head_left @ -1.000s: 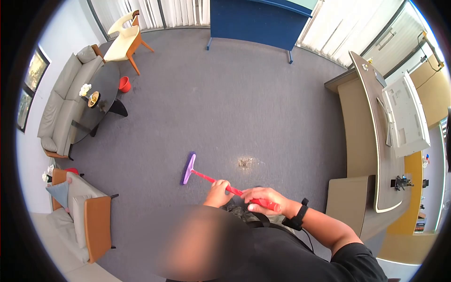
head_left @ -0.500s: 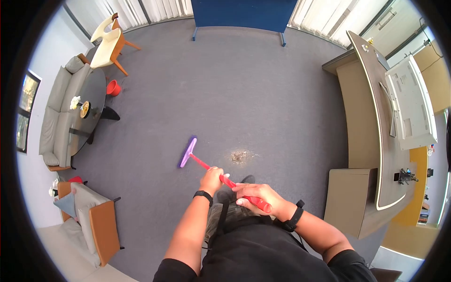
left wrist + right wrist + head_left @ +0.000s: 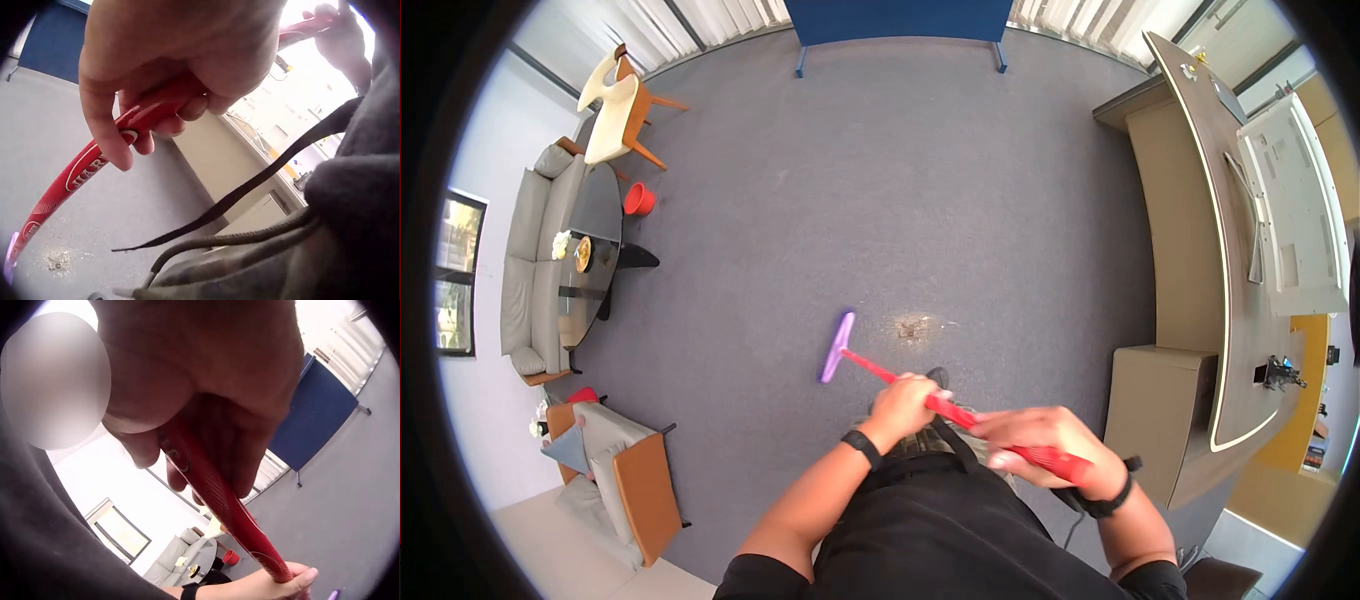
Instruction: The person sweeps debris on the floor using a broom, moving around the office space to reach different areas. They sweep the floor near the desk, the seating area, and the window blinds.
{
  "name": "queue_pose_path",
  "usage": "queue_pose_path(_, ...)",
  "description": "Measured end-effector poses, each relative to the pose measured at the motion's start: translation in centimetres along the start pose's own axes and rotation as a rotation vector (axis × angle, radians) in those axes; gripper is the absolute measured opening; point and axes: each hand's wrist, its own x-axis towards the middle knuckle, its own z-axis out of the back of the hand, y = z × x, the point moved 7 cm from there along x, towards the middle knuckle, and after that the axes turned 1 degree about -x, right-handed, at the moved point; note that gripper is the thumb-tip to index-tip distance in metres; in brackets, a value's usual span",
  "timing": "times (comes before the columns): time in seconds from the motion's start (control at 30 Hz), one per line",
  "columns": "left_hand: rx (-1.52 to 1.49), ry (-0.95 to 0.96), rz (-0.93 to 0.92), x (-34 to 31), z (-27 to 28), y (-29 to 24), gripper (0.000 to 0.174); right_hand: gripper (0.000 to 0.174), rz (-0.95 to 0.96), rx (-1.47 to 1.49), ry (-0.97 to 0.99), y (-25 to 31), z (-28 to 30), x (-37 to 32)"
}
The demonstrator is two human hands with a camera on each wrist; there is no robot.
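A broom with a red handle and a purple head [image 3: 836,348] slants across the front of the body, its head on the grey floor. My left hand [image 3: 903,406] grips the red handle [image 3: 81,167] partway along, fingers curled round it in the left wrist view. Nearer the handle's top end, my right hand [image 3: 1045,440] holds the same handle, its fingers wrapped round it in the right wrist view. Just right of the broom head lies a small patch of pale crumbly debris [image 3: 912,328], with bits scattered around it. It also shows in the left wrist view.
To the right stands a long desk [image 3: 1180,230] with a white monitor, and a low cabinet [image 3: 1157,420] by it. On the left are a grey sofa [image 3: 525,235], a dark oval table, a red bucket [image 3: 639,199], a cream chair [image 3: 615,120] and an armchair [image 3: 635,500]. A blue board [image 3: 900,18] stands ahead.
The broom head has shifted right, closer to the debris. Both hands have moved right with the handle, the right hand most and also lower. The head view has tilted down.
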Motion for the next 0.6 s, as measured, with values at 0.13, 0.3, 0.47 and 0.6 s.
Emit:
queue_pose_path(0.13, 0.065, -0.037, 0.085, -0.5, 0.3, 6.2, 0.04, 0.017, -0.032, 0.088, 0.009, -3.3, -3.1, 3.1)
queue_pose_path(0.3, -0.014, -0.008, -0.219, 2.1, -4.6, 5.7, 0.032, 0.017, -0.17, -0.069, 0.0, -3.2, -3.5, 1.4)
queue_pose_path(0.47, -0.115, 0.196, -0.241, 1.9, -2.6, -1.2, 0.037, 0.019, -0.218, -0.148, -0.08, 2.5, -1.3, -0.8)
queue_pose_path(0.6, -0.113, 0.248, -0.259, -0.2, 1.4, -3.2, 0.036, 0.023, -0.182, -0.127, -0.149, 5.8, -1.9, -0.5)
